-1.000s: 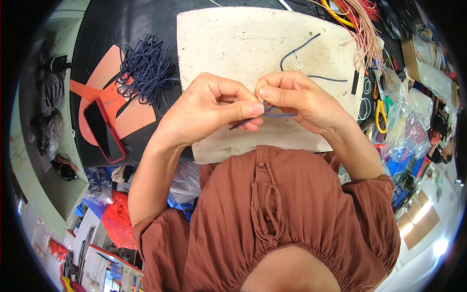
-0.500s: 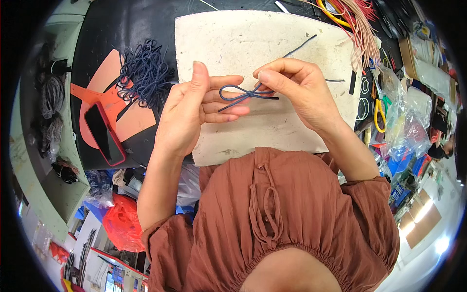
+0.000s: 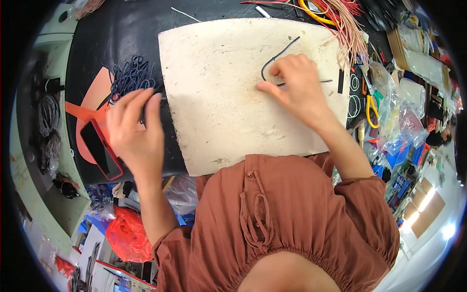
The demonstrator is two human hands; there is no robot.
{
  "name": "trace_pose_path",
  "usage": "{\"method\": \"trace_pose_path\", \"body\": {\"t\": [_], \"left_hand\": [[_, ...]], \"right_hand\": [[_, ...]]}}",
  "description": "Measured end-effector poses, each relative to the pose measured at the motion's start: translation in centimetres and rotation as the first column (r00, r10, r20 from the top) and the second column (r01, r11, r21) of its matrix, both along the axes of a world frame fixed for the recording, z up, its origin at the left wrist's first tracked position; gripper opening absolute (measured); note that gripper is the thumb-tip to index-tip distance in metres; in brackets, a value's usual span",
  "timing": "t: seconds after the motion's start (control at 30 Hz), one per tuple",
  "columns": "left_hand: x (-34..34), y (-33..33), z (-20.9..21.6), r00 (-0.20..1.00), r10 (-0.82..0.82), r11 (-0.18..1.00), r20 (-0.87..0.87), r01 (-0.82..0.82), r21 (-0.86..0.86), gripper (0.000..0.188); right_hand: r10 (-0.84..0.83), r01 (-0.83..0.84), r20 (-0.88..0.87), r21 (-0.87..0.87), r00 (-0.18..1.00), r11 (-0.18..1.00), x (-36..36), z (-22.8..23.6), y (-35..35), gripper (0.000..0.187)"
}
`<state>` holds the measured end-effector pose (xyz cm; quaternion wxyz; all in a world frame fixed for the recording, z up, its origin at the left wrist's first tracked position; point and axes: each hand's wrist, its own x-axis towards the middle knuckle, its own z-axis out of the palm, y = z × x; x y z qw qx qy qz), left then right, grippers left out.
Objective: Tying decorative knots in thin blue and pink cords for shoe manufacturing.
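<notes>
L hand (image 3: 134, 129) is over the L side of the black tabletop (image 3: 121, 31), a bit blurred, w/ fingers bent twd the dk blue cord heap (image 3: 131, 73); fingertips & thumb are at the heap's lower edge, close tog., but can't tell if they pinch any cord. R hand (image 3: 299, 90) is over the upper R part of the off-white board (image 3: 219, 121), thumb & index visibly apart, other fingers curled; can't tell if it touches the cut cord (image 3: 265, 68) there. That cord lies on the board, curving out above & L of the R hand, w/ an end showing to its R; middle hidden under the hand. Phone w/ red case (image 3: 101, 150) lies just beside the L hand, on/against orange & peach flat pieces (image 3: 80, 111). Black strip (image 3: 340, 81) is nr the board's R edge; red & pink strands (image 3: 348, 39) spill over the upper R corner. Yellow-handled scissors (image 3: 372, 114) & clear plastic bags (image 3: 406, 107) are farther R.
</notes>
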<state>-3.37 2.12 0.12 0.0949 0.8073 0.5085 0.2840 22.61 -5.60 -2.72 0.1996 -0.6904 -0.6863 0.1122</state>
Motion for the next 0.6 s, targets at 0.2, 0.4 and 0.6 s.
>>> {"method": "trace_pose_path", "body": {"t": [0.2, 0.4, 0.6], "left_hand": [[5.1, -1.5, -1.4, 0.899, -0.372, 0.908, 0.229, 0.404, -0.11, 0.026], [6.1, -1.2, -2.0, 0.832, -0.376, 0.852, 0.407, 0.483, -0.201, 0.028], [6.7, -1.7, -0.4, 0.833, -0.281, 0.834, 0.476, 0.458, -0.309, 0.02]], "right_hand": [[0.188, -0.219, -0.307, -0.067, 0.933, 0.973, -2.1, 1.5, 0.3, 0.011], [-0.022, -0.302, -0.776, -0.272, 0.63, 0.914, -1.9, 6.8, 0.4, 0.012], [-0.136, -0.335, -0.894, -0.297, 0.428, 0.894, -1.3, 7.0, 0.5, 0.015]]}}
